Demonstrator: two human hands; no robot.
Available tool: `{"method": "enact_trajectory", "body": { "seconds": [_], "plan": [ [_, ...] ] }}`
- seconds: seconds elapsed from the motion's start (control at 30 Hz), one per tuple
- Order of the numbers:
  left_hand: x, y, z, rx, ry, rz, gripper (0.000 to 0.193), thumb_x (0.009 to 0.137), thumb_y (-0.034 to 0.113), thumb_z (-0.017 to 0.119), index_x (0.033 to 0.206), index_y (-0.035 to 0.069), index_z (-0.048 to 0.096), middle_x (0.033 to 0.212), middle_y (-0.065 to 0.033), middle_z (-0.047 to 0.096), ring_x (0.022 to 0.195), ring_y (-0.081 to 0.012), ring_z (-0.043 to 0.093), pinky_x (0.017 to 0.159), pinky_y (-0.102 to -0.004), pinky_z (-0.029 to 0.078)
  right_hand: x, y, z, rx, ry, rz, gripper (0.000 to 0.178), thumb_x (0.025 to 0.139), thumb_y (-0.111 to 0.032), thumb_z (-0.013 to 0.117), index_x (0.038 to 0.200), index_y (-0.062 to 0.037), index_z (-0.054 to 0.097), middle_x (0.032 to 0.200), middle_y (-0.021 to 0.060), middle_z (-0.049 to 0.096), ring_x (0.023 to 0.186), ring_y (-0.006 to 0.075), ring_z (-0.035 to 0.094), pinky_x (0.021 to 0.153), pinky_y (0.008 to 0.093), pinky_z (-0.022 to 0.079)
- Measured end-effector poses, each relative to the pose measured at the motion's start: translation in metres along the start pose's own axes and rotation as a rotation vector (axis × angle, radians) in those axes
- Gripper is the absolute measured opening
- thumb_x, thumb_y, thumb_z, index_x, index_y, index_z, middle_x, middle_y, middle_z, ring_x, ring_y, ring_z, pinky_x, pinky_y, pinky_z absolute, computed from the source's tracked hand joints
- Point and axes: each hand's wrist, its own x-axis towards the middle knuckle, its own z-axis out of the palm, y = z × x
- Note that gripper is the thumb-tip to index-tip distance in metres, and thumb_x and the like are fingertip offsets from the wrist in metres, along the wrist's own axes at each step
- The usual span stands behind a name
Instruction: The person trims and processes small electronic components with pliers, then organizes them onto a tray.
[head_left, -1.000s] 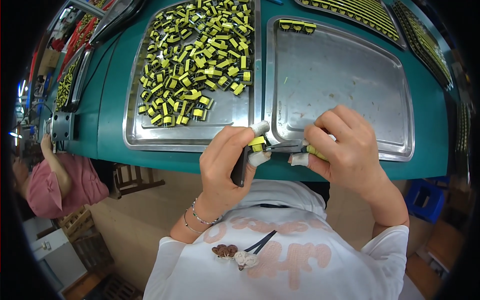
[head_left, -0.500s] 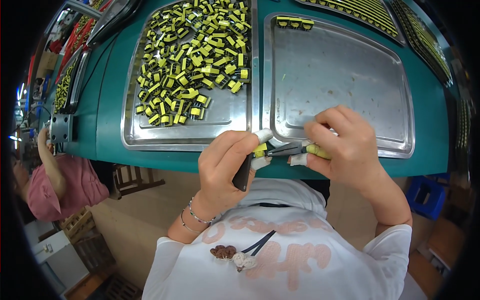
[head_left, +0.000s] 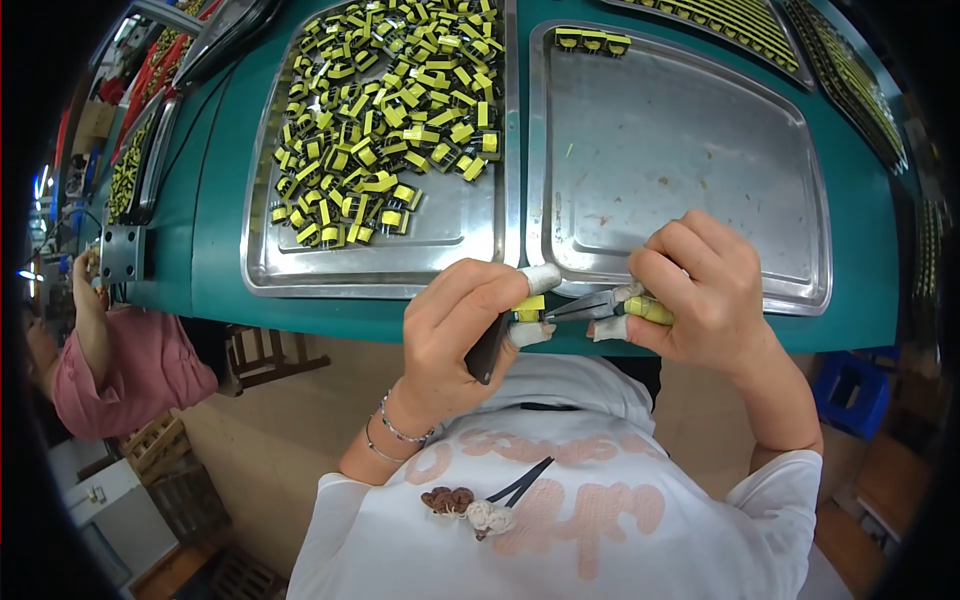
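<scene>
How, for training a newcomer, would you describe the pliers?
On the green table, find the metal tray holding one short row of parts. By its near edge, the right hand holds the pliers. Unlike the small part in the left hand, they have a long, tapering grey nose.

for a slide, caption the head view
Left hand holds a yellow-black component, right hand pliers pointed at it, near two metal trays.

You're in an electronics workshop. Green bench [head_left: 220, 200], metal tray [head_left: 440, 220] heaped with yellow-taped transformers [head_left: 380, 182]; co-worker [head_left: 130, 370] to your left.
</scene>
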Motion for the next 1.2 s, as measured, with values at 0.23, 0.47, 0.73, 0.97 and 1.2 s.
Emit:
{"method": "enact_trajectory", "body": {
  "seconds": [0.23,0.47,0.73,0.97,1.2],
  "plan": [
    [0.002,-0.001,0.002,-0.06,0.022,-0.005,0.031,0.072,0.0,0.073,0.101,-0.004,0.061,0.085,-0.0124,0.062,0.071,-0.0218,0.056,0.063,-0.0284,0.045,0.0,0.003,0.004,0.022,0.022,-0.002,0.036,0.053,-0.033,0.069,0.073,-0.0055,0.058,0.069,0.0055,0.052,0.059,0.0228,0.049,0.049,0.0342,0.04],
    [0.004,0.003,0.002,-0.047,0.054,-0.026,0.029,0.073,0.003,0.074,0.1,-0.004,0.063,0.084,-0.0107,0.062,0.071,-0.0206,0.056,0.063,-0.0279,0.045,0.004,0.008,0.005,0.033,0.072,-0.043,0.036,0.056,-0.035,0.068,0.074,-0.0053,0.059,0.069,0.0057,0.052,0.059,0.0228,0.05,0.049,0.0338,0.04],
    [0.006,0.005,0.003,-0.064,0.058,-0.025,0.036,0.064,-0.002,0.078,0.096,-0.002,0.061,0.083,-0.012,0.061,0.068,-0.0247,0.057,0.06,-0.0308,0.047,0.001,0.01,0.005,0.01,0.045,-0.063,0.035,0.06,-0.037,0.067,0.071,-0.0057,0.057,0.066,0.0055,0.05,0.056,0.0223,0.049,0.047,0.0336,0.038],
    [0.005,0.005,0.004,-0.074,0.089,-0.072,0.032,0.069,0.0,0.077,0.097,-0.003,0.061,0.082,-0.0111,0.061,0.069,-0.0226,0.057,0.061,-0.0294,0.046,0.006,0.008,0.004,0.1,0.034,0.035,0.035,0.066,-0.036,0.071,0.074,-0.005,0.058,0.07,0.0056,0.053,0.061,0.023,0.051,0.052,0.0342,0.039],
    [-0.001,-0.001,0.008,-0.197,0.193,-0.148,0.031,0.073,0.004,0.076,0.099,-0.002,0.06,0.08,-0.0076,0.057,0.066,-0.0159,0.049,0.056,-0.0252,0.04,-0.003,-0.008,0.009,0.347,0.06,0.211,0.033,0.065,-0.029,0.077,0.077,-0.0029,0.06,0.073,0.0073,0.057,0.064,0.0239,0.051,0.056,0.0331,0.039]
  ]
}}
